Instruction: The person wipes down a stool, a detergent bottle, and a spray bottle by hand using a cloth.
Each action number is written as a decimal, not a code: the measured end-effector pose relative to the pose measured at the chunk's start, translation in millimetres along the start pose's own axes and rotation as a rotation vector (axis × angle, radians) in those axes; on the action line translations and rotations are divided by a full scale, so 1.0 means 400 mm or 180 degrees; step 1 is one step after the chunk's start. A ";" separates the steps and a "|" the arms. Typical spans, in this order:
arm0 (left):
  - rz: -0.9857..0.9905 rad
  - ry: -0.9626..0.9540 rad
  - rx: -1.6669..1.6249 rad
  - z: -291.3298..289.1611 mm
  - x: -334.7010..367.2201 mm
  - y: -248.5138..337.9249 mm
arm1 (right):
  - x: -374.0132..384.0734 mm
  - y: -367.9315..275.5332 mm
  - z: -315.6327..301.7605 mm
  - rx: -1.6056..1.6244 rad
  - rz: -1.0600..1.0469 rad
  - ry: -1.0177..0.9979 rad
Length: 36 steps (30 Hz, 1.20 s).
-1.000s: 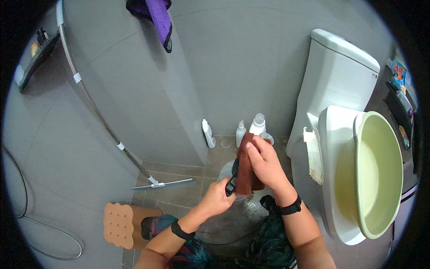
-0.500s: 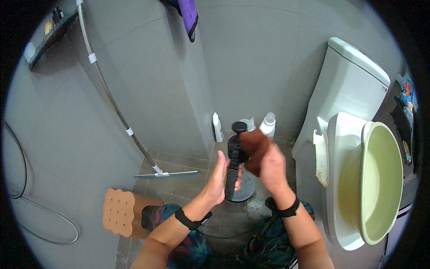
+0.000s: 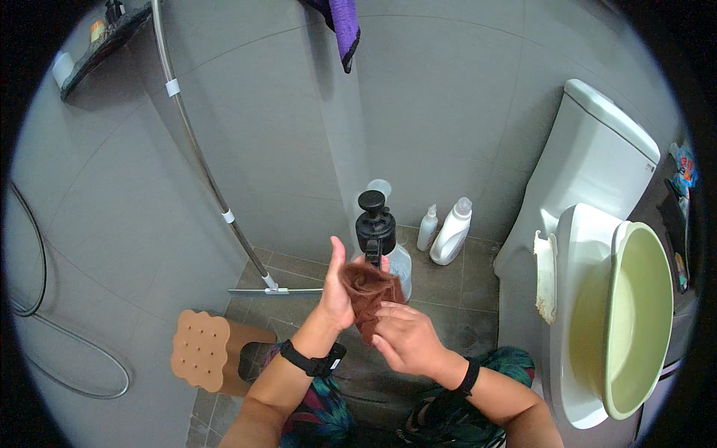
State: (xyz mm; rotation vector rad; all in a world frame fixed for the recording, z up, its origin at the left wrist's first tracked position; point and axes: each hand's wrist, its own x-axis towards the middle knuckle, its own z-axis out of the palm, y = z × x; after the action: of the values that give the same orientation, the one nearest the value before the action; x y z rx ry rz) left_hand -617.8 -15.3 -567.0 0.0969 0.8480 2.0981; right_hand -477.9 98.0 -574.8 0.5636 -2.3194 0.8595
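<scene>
A pump spray bottle [image 3: 376, 228] with a black pump head and a clear body is tilted in front of me. My left hand [image 3: 340, 295] holds it by its black handle, thumb stretched upward and fingertips showing just beyond the handle. A brown cloth [image 3: 366, 293] covers most of the handle and part of the left palm. My right hand [image 3: 407, 336] grips the cloth and presses it against the handle, its fingers bent over the cloth's lower edge. The cloth hides the left hand's other fingers.
A squeegee [image 3: 272, 290] with a long pole leans at the left, beside a tan stool [image 3: 202, 351]. Two white bottles [image 3: 452, 231] stand by the back wall. At the right, a green basin [image 3: 605, 321] rests on the white toilet [image 3: 609, 142]. A purple cloth [image 3: 343, 33] hangs above.
The spray bottle has moved slightly left and tilted. My right hand has brought the brown cloth down and left, from the bottle's head onto its handle.
</scene>
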 end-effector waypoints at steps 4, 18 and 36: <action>0.0429 -0.0026 0.1105 -0.009 0.009 -0.008 | -0.033 0.048 -0.015 0.2430 0.2491 0.0106; 0.0780 -0.0168 0.4129 -0.024 -0.059 -0.055 | 0.064 0.151 -0.146 0.0977 0.1321 0.0278; 0.0597 -0.0841 0.4354 0.004 -0.077 -0.123 | 0.091 0.163 -0.216 0.2367 0.2585 -0.0106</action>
State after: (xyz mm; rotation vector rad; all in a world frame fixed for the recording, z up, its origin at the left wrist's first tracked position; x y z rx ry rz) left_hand -563.8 -17.1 -588.7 1.1534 1.9725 1.2371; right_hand -508.0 196.9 -526.5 -0.1399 -2.1936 2.1305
